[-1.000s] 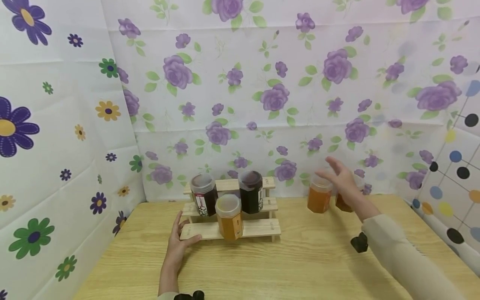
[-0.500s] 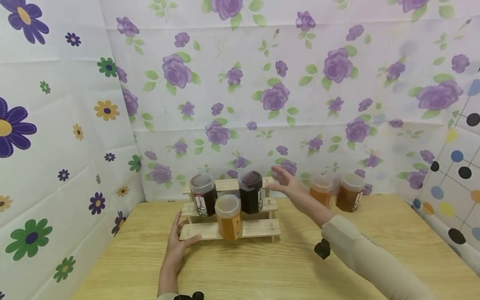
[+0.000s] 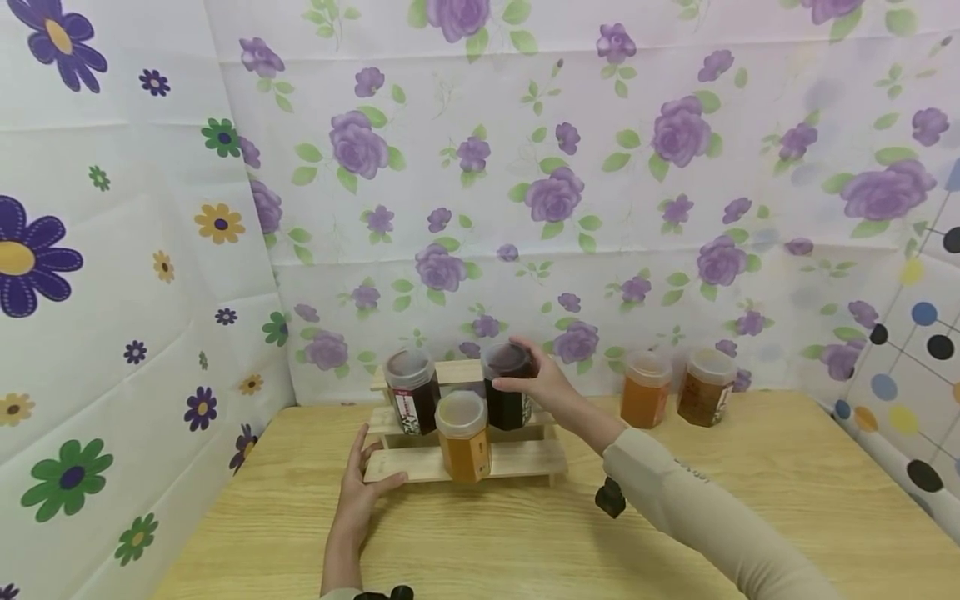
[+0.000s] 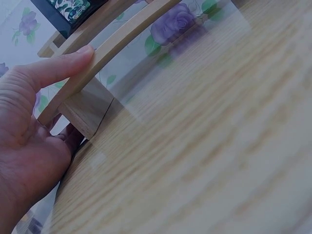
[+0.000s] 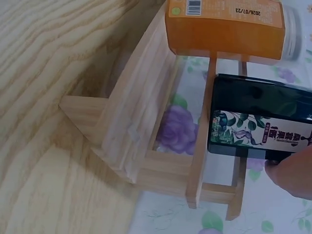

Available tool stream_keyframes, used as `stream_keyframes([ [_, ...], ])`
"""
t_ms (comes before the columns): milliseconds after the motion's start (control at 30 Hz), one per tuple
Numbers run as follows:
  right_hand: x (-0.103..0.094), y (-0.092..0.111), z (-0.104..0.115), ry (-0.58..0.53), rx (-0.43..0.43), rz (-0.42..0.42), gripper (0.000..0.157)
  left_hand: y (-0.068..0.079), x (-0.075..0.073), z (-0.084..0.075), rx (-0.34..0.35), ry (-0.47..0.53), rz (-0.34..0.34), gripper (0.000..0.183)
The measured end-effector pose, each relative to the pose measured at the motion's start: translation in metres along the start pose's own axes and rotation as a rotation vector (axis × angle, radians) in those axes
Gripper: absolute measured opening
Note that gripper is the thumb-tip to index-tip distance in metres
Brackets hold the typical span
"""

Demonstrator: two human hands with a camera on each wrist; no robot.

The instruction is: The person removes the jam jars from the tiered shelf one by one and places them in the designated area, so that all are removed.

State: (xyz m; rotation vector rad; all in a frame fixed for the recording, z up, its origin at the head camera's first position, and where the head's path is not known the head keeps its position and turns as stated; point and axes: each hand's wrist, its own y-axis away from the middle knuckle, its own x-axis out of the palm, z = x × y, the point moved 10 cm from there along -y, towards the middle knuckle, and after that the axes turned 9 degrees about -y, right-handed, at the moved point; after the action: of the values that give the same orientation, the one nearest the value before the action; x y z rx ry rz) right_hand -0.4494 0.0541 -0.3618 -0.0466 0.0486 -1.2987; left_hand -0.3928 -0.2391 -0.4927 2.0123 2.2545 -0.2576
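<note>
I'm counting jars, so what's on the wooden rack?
Two dark jars on the middle step, an amber jar on the front step. The right hand partly covers one dark jar; the jars hide parts of the back step.

Bright head view, dimmer bluish wrist views, soft shadows on table (image 3: 487, 537)

The left hand (image 3: 356, 493) is gripping the wooden rack (image 3: 527, 457) by its left end; the right hand (image 3: 550, 385) is holding a dark jar (image 3: 505, 408) on its right half. An orange jar (image 3: 645, 402) and brown jar (image 3: 702, 398) are standing right of the rack.
</note>
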Motion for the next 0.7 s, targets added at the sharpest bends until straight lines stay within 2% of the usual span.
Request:
stream_keyframes([
  [367,-0.015,0.005,-0.004,0.001,-0.009,-0.061,0.081,0.000,0.007,0.000,-0.005,-0.015,0.014,0.109],
  [700,-0.040,0.015,-0.007,-0.025,0.011,-0.085,0.082,0.001,0.002,0.000,0.012,-0.014,0.021,0.109],
])
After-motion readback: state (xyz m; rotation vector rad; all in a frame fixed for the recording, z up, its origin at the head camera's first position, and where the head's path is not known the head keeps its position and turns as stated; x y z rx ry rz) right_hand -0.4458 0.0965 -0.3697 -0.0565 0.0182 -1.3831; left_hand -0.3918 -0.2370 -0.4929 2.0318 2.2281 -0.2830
